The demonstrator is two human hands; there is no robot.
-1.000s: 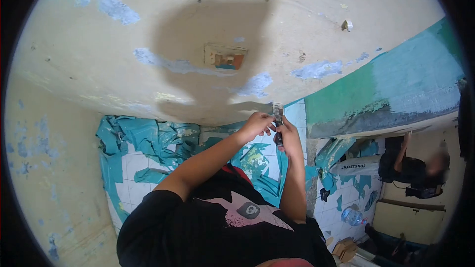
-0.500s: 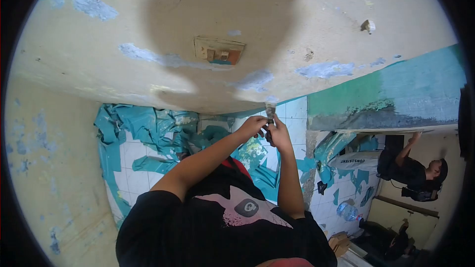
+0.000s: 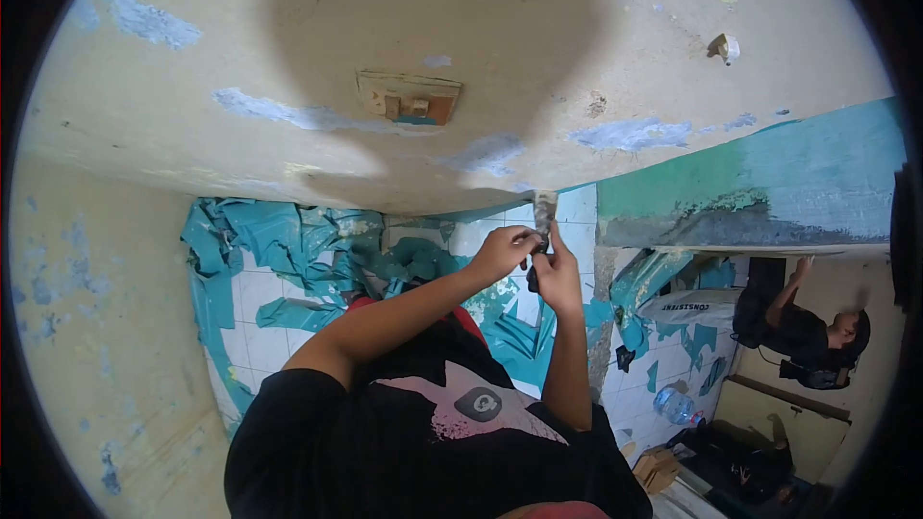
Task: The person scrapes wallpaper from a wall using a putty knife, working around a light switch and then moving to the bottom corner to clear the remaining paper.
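A scraper (image 3: 544, 211) with a smeared metal blade and dark handle points up toward the wall, near its lower edge. My right hand (image 3: 560, 279) is closed around the handle, one finger stretched along it toward the blade. From the left, my left hand (image 3: 505, 252) meets the scraper with bent fingers closed at its neck, just below the blade. Above both hands is the beige wall (image 3: 519, 48), with patches of bare bluish plaster (image 3: 630, 134) and an old switch plate (image 3: 411, 98).
Crumpled teal sheeting (image 3: 279, 240) lies over white floor tiles by the wall. Rightward are a green-blue wall section (image 3: 760, 173), a white sack (image 3: 687, 308), a water bottle (image 3: 676, 407) and a cardboard box (image 3: 656, 470). Another person (image 3: 793, 332) in dark clothes touches the wall.
Both my hands and the scraper have shifted slightly right; the blade now shows broader. The view has moved a little against the wall. Something dark near the bottle has changed position.
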